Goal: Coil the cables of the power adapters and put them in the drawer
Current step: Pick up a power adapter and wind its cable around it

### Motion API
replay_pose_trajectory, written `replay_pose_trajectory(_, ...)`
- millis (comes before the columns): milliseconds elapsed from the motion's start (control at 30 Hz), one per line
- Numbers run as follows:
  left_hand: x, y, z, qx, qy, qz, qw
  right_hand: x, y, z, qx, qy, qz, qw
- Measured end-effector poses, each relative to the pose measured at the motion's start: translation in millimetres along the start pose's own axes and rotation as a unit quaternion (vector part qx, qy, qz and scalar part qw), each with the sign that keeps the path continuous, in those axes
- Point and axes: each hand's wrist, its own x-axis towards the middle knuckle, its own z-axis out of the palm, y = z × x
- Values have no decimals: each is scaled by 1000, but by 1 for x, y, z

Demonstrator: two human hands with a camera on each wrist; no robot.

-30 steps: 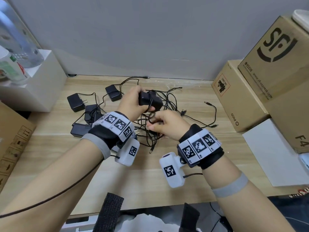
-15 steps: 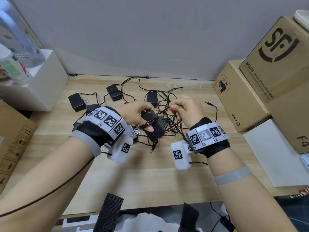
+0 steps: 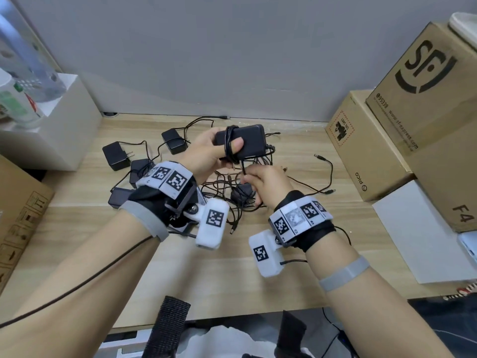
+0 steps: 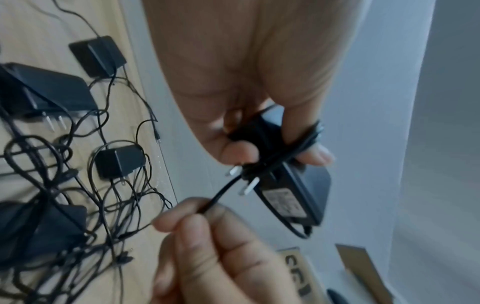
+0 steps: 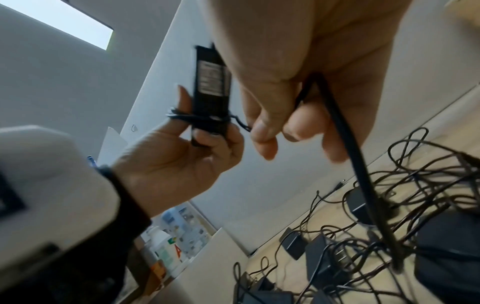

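The left hand [image 3: 206,153] clenched the black power adapter [image 3: 247,142] above the bench [image 3: 180,280], thumb trapping the wound turns. The right hand [image 3: 265,183] pinched its cable [image 4: 221,195]; winding well probably needed steady tension, each turn laid beside the last.

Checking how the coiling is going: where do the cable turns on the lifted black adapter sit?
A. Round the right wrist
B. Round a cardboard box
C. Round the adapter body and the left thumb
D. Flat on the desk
C: the thin black cable loops round the black rectangular power adapter and the thumb of the left hand.
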Motion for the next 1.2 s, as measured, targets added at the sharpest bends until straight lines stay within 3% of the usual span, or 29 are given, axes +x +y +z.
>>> replay_pose_trajectory(100, 0, -1, 5, 30, 49, 7, 998, -2, -5, 4, 25, -10, 20, 999)
replay_pose_trajectory(267, 0, -4, 9, 64, 80, 21, 994, 0, -7, 7, -50, -4, -2, 999)
replay_pose_trajectory(400, 1, -9, 8, 157, 110, 52, 980, -3, -9, 8, -46, -15, -1, 999)
replay_pose_trajectory(567, 2, -9, -1, 373, 146, 87, 912, -11, -16, -1, -66, -13, -47, 997)
replay_pose_trajectory(700, 0, -12, -11, 473, 88, 88, 872, -10, -20, -11, -108, 34, -79, 990)
replay_pose_trajectory(833, -2, -16, -17, 424, -13, 26, 905, -6, -18, -23, -109, 97, -83, 986)
replay_pose_trajectory(933, -3, -12, -24, 364, -101, -4, 926, 0, -11, -35, -54, 165, -73, 982)
replay_pose_trajectory(1000, -6, -8, -25, 300, -137, -7, 944, 4, -3, -37, -23, 171, -56, 983)
replay_pose_trajectory(1100, -10, -4, -20, 163, -150, -2, 975, 8, 6, -29, 40, 174, -19, 984)
replay_pose_trajectory(1200, -7, -4, -8, 42, -122, 14, 991, 10, 13, -14, 77, 129, 41, 988)
